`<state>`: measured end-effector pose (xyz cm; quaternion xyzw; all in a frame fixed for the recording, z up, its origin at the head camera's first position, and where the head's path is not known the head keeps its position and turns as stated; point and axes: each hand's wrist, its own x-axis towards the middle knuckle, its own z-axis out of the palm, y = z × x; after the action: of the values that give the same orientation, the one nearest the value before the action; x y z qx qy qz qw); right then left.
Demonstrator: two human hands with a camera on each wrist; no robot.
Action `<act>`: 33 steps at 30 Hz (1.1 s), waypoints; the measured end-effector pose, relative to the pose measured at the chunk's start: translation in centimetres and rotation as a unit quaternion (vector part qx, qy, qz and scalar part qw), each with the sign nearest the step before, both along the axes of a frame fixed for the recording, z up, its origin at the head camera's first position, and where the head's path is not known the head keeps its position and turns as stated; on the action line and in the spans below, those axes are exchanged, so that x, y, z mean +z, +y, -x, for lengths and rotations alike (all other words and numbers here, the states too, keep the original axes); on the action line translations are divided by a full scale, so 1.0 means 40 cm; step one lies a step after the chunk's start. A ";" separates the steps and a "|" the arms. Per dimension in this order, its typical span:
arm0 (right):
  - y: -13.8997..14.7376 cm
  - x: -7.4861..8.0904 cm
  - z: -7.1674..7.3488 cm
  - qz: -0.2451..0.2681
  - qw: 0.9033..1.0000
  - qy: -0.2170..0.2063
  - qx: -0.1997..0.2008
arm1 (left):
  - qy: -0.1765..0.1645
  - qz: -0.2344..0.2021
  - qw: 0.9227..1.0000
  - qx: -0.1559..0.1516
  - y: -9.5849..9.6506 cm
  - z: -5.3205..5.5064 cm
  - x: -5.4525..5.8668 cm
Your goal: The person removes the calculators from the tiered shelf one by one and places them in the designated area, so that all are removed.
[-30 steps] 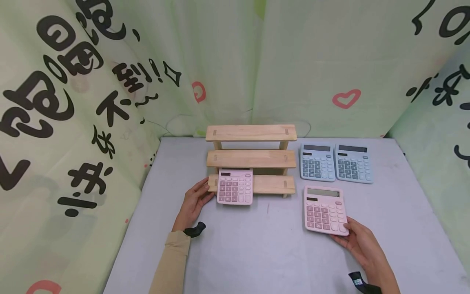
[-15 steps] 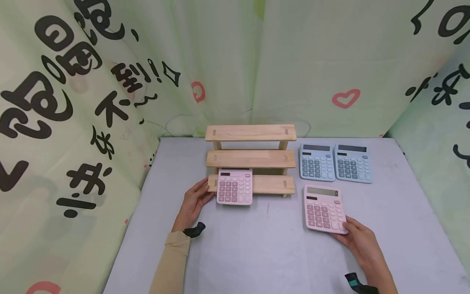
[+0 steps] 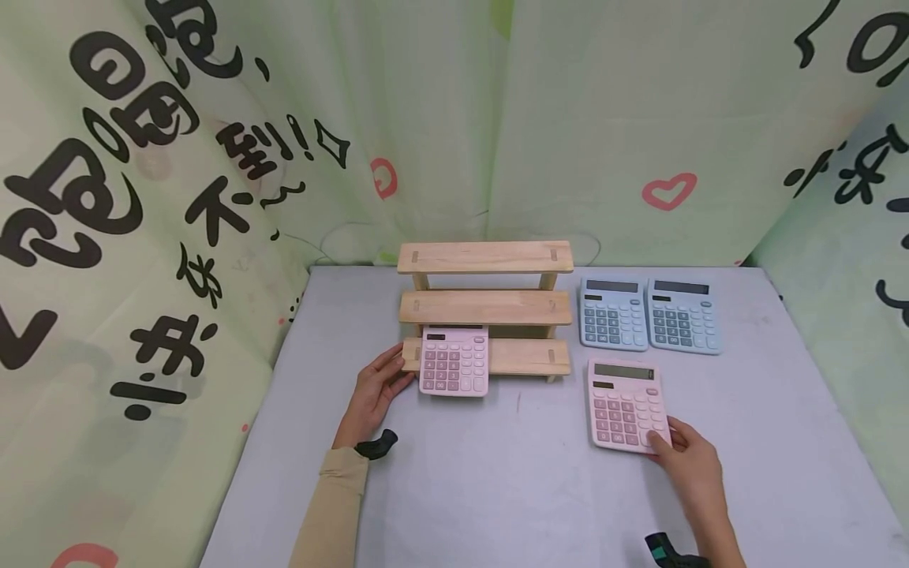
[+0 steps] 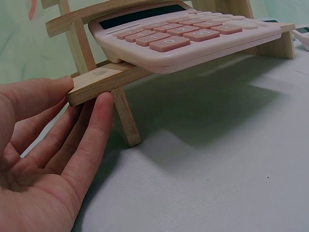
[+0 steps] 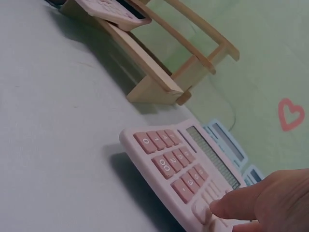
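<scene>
My left hand [image 3: 375, 392] grips the left end of the lowest step of a three-tier wooden rack [image 3: 486, 307]. In the left wrist view its thumb lies against the step's end and the fingers reach underneath. A pink calculator [image 3: 454, 361] leans on that step at the left, its lower edge jutting past the front. My right hand [image 3: 690, 467] holds a second pink calculator [image 3: 626, 405] by its lower right corner, thumb on the key face. In the right wrist view this calculator [image 5: 164, 164] is tilted and lifted off the table, with a shadow beneath. The fingers under it are mostly hidden.
Two blue calculators [image 3: 614, 314] lie side by side at the table's back right, right of the rack. A white cloth covers the table [image 3: 497, 489]. Green printed curtains [image 3: 582, 142] hang behind and on both sides.
My right hand has shifted slightly left, and its thumb has slid from the calculator's edge further onto the keys. That calculator has barely moved. My left hand and the rack stay still.
</scene>
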<state>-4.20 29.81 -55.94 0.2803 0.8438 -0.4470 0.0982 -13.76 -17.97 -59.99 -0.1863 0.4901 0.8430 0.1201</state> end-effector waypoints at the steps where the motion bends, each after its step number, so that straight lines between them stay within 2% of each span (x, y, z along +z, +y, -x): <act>1: -0.002 0.002 -0.001 -0.017 1.000 0.003 0.006 | 0.002 0.002 1.000 -0.001 0.000 0.000 -0.001; 3: -0.006 0.004 -0.002 -0.047 0.999 0.005 0.014 | 0.001 0.001 1.000 -0.002 0.000 -0.001 -0.001; 7: -0.010 0.004 -0.005 -0.071 0.997 0.010 0.018 | -0.001 0.003 1.000 -0.002 0.001 -0.002 -0.001; 22: -0.028 0.005 -0.003 -0.106 0.994 0.022 0.023 | -0.004 0.003 1.000 0.007 0.002 0.002 -0.001; 33: -0.031 0.000 -0.004 -0.132 0.990 0.030 0.028 | -0.002 0.001 1.000 0.000 -0.001 0.003 -0.003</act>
<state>-4.04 28.57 -55.93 0.2533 0.9056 -0.3369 0.0480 -13.89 -18.01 -60.11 -0.1879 0.4903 0.8424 0.1213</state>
